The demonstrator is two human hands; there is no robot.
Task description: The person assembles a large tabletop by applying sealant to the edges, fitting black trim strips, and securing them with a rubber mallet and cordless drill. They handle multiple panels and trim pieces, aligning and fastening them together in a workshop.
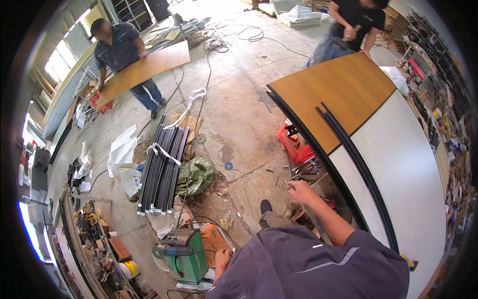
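My right hand (301, 192) is closed in front of my body, beside the near edge of a long panel; a small thing seems to show at its fingertips, too small to name. Low by my left side, my left hand (223, 257) is curled closed, and what it holds, if anything, is hidden. Just left of it stands a green metal machine box (198, 256) with a blue angle grinder (175, 251) lying on top. Two black metal profiles (359, 164) lie across the panel, which has a wood-coloured part (338, 94) and a white part (403, 154).
Beyond the panel a co-worker (366, 20) grips a hammer; another co-worker (119, 55) carries a wooden board (149, 70). A red plastic stool (295, 144) and loose tools sit by the panel. Bundled black profiles (163, 167), a green sack (196, 175) and cables (216, 45) lie on the floor.
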